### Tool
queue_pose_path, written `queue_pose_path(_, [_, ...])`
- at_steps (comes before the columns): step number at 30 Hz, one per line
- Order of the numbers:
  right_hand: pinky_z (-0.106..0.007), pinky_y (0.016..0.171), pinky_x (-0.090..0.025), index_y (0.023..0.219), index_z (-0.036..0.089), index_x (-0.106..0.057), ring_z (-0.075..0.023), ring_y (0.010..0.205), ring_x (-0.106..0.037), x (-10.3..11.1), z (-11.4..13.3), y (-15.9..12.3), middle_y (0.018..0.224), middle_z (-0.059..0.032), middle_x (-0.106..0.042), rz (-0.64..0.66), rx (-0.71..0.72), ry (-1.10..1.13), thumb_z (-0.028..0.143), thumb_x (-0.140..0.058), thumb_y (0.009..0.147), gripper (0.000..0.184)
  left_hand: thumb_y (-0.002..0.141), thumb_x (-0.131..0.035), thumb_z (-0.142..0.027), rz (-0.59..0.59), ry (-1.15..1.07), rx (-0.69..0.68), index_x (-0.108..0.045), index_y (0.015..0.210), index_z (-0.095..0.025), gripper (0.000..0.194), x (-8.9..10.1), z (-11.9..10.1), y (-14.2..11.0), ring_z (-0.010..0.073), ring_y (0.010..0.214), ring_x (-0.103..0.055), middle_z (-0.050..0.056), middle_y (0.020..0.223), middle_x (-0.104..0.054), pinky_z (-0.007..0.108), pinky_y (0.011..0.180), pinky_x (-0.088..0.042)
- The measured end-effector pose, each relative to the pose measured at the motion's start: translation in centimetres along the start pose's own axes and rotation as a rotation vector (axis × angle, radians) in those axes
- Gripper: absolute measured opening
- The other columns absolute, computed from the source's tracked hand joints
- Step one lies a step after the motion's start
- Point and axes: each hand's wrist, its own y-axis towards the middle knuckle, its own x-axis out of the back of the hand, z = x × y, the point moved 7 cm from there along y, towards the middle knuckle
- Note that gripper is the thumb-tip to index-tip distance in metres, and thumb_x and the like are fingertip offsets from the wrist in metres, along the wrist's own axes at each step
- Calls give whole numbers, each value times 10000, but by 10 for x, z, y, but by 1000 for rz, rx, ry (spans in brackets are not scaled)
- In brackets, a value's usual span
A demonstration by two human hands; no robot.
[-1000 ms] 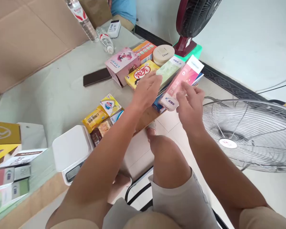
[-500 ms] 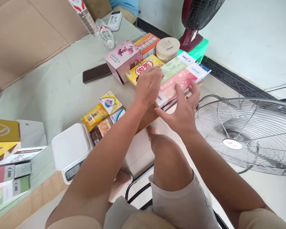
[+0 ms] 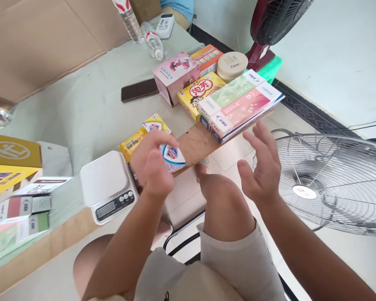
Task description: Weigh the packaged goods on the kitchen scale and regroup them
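My left hand point(image 3: 150, 161) is curled over a small pile of wrapped soap bars at the table's near edge, its fingers on a white and blue soap packet point(image 3: 173, 154); motion blurs them. Beside it lie a yellow soap packet point(image 3: 155, 123) and a yellow snack packet point(image 3: 131, 143). My right hand point(image 3: 263, 165) hovers open over the floor gap, below a stack of flat boxes with a pink box point(image 3: 242, 110) and a green box point(image 3: 235, 88) on top, jutting over the table edge.
A white kitchen scale point(image 3: 108, 186) sits left of my left hand. Further back are a yellow snack box point(image 3: 198, 93), a pink carton point(image 3: 175, 73), a round Dove tub point(image 3: 232, 65), a dark phone point(image 3: 139, 89) and water bottles point(image 3: 152, 39). A floor fan point(image 3: 326, 182) stands at right; boxes point(image 3: 12, 184) stack at left.
Both hands left the stack of flat boxes, which now lies still. My left hand moved back and left onto the soap packets; my right hand drew back and opened.
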Motion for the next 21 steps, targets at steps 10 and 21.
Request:
queue_pose_path(10, [-569,1109,-615,1366,259,-651,-356,1494,-586,-81,146,-8,1621,-156,-565,268,280,212,275,-594,949,422,918,-608,-485,-244,168,-66,-682,569,-245,430,186,-47,-42,213,484,-519,52,504,-548,391,506,-389])
queue_pose_path(21, [-484,1094,-627,1312,214,-660,-294,1418,-653,-245,328,-54,1533,-169,-649,720,639,332,242,-554,968,361,916,-422,-332,-1045,253,164,-630,623,-244,370,390,-28,-144,204,666,-571,46,625,-573,375,686,-450])
